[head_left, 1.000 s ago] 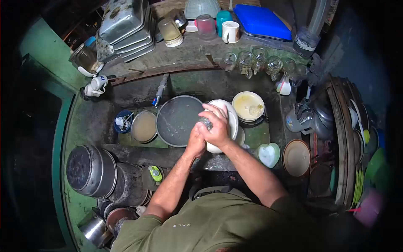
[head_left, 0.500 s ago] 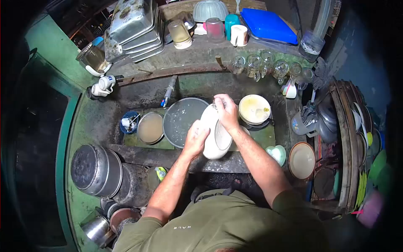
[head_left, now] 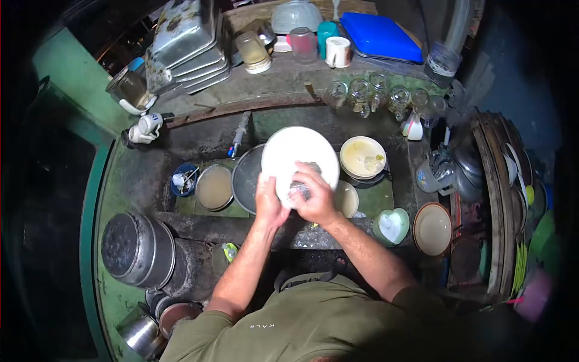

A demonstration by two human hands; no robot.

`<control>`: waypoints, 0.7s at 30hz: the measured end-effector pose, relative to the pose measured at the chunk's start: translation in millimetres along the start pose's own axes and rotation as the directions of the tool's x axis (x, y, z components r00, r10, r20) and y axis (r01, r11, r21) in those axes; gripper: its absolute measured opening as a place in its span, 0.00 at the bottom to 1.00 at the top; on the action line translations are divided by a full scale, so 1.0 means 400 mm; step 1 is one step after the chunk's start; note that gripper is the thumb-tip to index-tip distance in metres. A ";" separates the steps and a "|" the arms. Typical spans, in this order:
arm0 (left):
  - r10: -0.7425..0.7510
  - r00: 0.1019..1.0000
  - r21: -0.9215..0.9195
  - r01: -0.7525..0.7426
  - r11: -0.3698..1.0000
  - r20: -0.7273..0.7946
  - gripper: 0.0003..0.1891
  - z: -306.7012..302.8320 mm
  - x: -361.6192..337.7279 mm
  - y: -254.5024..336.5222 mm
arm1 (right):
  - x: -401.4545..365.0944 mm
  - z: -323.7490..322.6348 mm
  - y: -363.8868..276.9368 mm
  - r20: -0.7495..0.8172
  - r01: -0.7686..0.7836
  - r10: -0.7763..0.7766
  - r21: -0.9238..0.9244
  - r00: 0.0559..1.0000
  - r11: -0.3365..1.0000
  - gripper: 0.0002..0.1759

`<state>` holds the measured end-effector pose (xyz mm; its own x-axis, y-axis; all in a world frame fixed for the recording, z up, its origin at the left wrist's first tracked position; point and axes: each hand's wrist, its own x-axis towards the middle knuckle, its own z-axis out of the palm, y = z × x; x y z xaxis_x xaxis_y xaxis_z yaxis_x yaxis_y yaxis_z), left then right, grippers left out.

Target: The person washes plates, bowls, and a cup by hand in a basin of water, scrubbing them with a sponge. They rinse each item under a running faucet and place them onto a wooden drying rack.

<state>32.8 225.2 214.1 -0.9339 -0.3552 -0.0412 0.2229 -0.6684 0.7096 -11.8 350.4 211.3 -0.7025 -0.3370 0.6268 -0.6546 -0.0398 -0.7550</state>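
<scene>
A round white plate [head_left: 298, 145] is tipped up over the wash area, its broad face toward me. My left hand [head_left: 271, 202] grips its lower left edge, thumb on the face. My right hand [head_left: 316, 202] presses a grey mesh scouring pad [head_left: 300, 191] against the plate, fingers curled over it. Behind the plate, partly hidden, stands a large grey basin [head_left: 244, 181] of water. To the right sits a stack of cream dishes [head_left: 362, 155] with scraps on top, and a smaller pale bowl [head_left: 347, 199] lies below it.
A pan of cloudy water [head_left: 214, 188] and a blue tub [head_left: 184, 180] stand left. On the front ledge are a green heart-shaped dish [head_left: 391, 227] and a brown-rimmed bowl [head_left: 432, 229]. Glass mugs [head_left: 360, 93] line the back ledge. A big pot [head_left: 139, 248] is at left.
The plate has turned from a steep tilt to face me. My right hand has moved from its upper edge down onto the face with the scouring pad. The heart-shaped dish is now uncovered.
</scene>
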 end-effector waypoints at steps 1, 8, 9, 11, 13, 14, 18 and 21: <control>0.003 1.000 0.031 -0.004 1.000 0.031 0.12 -0.009 -0.011 -0.022 | 0.047 -0.007 -0.055 0.061 0.174 -0.169 -0.104 0.984 0.979 0.16; 0.103 0.973 0.582 -0.208 0.786 0.209 0.19 0.053 -0.092 0.023 | 0.103 -0.118 0.106 -0.425 -0.166 0.184 0.080 0.886 0.983 0.07; 0.116 0.971 0.534 -0.212 0.818 0.208 0.18 0.070 -0.096 0.018 | 0.066 -0.115 0.135 -0.467 -0.308 0.415 0.290 0.780 0.906 0.07; 0.220 0.931 0.508 -0.345 0.789 0.290 0.16 0.088 -0.096 -0.030 | -0.012 -0.095 0.125 -0.485 -0.432 0.641 0.480 0.595 0.764 0.10; 0.213 0.908 0.632 -0.406 0.660 0.362 0.17 0.085 -0.090 -0.092 | -0.062 -0.092 0.026 -0.370 -0.470 0.780 0.640 0.505 0.608 0.13; 0.228 0.879 0.730 -0.475 0.491 0.418 0.18 0.108 -0.098 -0.114 | -0.073 -0.109 -0.024 -0.209 -0.462 0.870 0.779 0.447 0.425 0.15; -0.267 0.651 0.702 -0.682 0.206 0.711 0.19 0.203 -0.124 -0.177 | -0.206 -0.270 0.027 -0.208 -0.051 0.854 0.963 0.476 0.263 0.20; -0.376 0.352 0.475 -0.822 0.313 0.857 0.32 0.253 -0.145 -0.285 | -0.349 -0.523 -0.031 -0.045 -0.366 0.878 0.898 0.477 0.245 0.20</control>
<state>33.2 387.9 206.8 -0.6521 0.6867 0.3213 0.7049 0.3931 0.5904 35.8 594.9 173.4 -0.9222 -0.1538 -0.3549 0.3479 -0.7309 -0.5871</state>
